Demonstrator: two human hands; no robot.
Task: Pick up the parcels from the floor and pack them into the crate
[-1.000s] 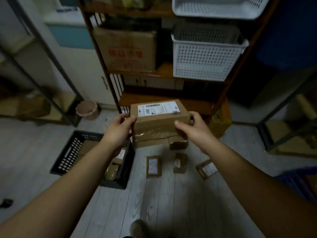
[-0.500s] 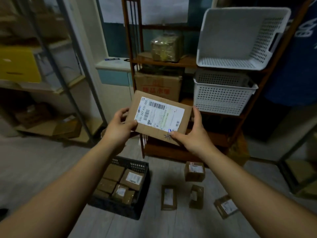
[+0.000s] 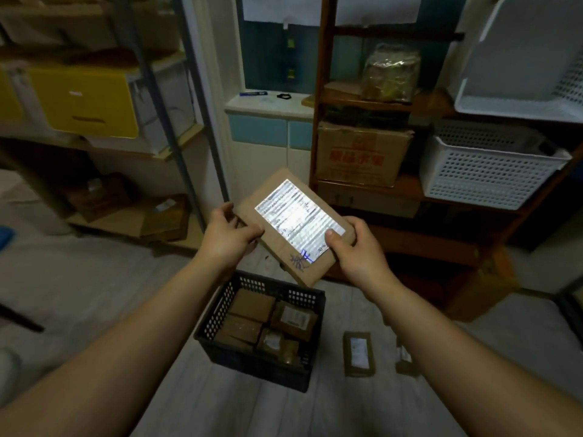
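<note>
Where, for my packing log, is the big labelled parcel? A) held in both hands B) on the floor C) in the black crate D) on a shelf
A: the left hand and right hand grip the labelled parcel by its edges, clear of the black crate.

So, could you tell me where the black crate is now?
Head view, lower centre: the black crate sits on the floor below the held parcel, left of a loose parcel.
</note>
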